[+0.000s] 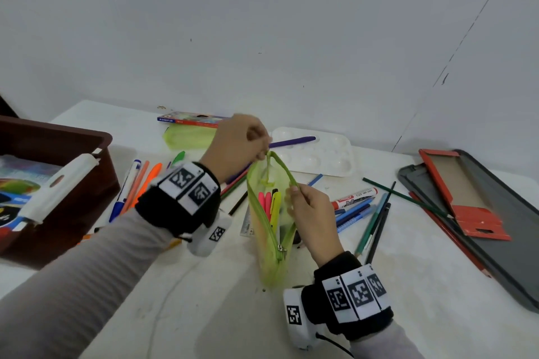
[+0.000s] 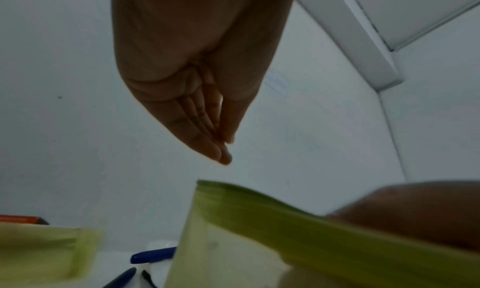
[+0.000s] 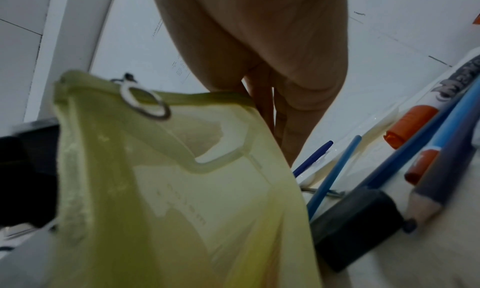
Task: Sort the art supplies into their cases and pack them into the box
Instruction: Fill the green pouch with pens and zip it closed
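Observation:
A translucent green zip pouch (image 1: 269,265) stands open on the table's middle, with pink and yellow highlighters (image 1: 269,204) upright inside. My right hand (image 1: 293,192) pinches its right rim. The right wrist view shows that rim running into the fingers (image 3: 262,101) and the zip ring (image 3: 145,104) on the pouch (image 3: 182,190). My left hand (image 1: 262,151) hovers at the pouch's far top end. In the left wrist view its fingers (image 2: 207,140) lie straight against the thumb with nothing seen between them. A small gap separates them from the pouch's edge (image 2: 259,212).
A brown box (image 1: 58,137) with packed supplies sits at the left. Behind lie a second green pouch (image 1: 189,135), a pencil pack (image 1: 189,119) and a white palette (image 1: 320,160). Loose pens, pencils and a marker (image 1: 354,197) surround the pouch. A grey tin case (image 1: 495,227) lies at right.

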